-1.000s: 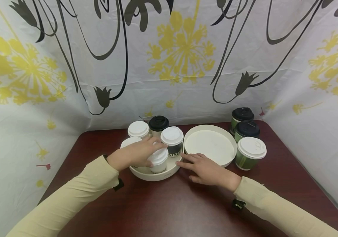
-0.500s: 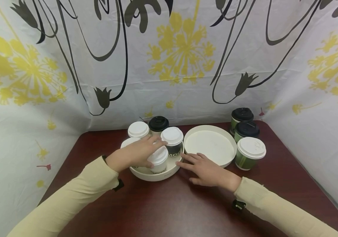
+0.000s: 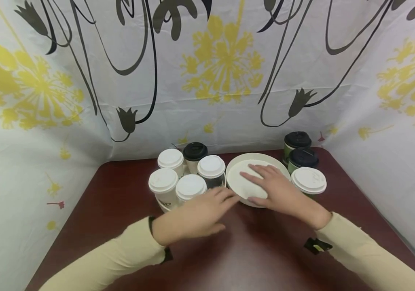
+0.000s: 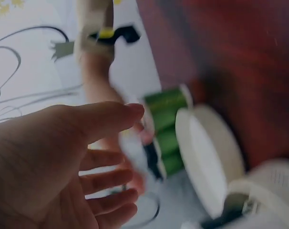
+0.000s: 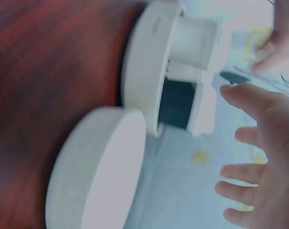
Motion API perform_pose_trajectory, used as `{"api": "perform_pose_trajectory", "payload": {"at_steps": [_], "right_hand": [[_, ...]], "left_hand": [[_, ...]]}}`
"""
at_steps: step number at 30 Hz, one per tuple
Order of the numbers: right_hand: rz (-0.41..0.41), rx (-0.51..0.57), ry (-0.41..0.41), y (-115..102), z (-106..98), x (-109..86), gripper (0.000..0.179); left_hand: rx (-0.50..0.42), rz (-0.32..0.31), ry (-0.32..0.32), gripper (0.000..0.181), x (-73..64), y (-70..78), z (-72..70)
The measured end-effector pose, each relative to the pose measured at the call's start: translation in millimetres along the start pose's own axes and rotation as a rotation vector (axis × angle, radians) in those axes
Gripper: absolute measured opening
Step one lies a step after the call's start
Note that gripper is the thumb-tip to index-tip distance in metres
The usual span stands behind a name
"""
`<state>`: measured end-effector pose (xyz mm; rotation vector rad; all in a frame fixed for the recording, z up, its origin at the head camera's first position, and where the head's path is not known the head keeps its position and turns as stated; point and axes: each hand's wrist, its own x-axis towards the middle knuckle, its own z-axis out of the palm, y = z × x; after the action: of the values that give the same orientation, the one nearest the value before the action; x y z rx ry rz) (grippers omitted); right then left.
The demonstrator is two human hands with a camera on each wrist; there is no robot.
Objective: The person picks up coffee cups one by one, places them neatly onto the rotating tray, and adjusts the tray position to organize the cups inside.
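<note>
My left hand (image 3: 196,214), fingers extended and holding nothing, is in front of the left round tray (image 5: 147,62) and hides most of it in the head view. Paper coffee cups stand in that tray: a white-lidded cup (image 3: 191,186) nearest the hand, a dark-bodied cup (image 3: 211,166) beside it, and several others. With fingers spread, my right hand (image 3: 280,190) is over the near right part of the second round tray (image 3: 242,182), which holds no cups. In the left wrist view the left thumb and fingers (image 4: 111,181) are apart with nothing between them.
Right of the second tray stand green cups: two with black lids (image 3: 303,157) and one with a white lid (image 3: 308,180), partly behind the right hand. A patterned curtain (image 3: 207,117) encloses the back and sides of the dark red table (image 3: 236,258).
My left hand has come off the white-lidded cup and moved right and nearer. My right hand has left the left tray's edge and moved right and up, over the second tray.
</note>
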<state>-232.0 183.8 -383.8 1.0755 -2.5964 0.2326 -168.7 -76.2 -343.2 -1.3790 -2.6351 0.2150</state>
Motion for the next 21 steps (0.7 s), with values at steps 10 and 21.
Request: {"api": "perform_pose_trajectory", "payload": {"at_steps": [10,21], "right_hand": [[0.256,-0.060,0.071,49.0,-42.5,-42.1,0.070],[0.437,-0.055,0.015,83.3,-36.6,-79.2,0.077]], "left_hand": [[0.007,-0.105,-0.089,0.077,51.7,22.0,61.0],[-0.046,-0.305,-0.150,0.082,71.5,11.2,89.3]]}}
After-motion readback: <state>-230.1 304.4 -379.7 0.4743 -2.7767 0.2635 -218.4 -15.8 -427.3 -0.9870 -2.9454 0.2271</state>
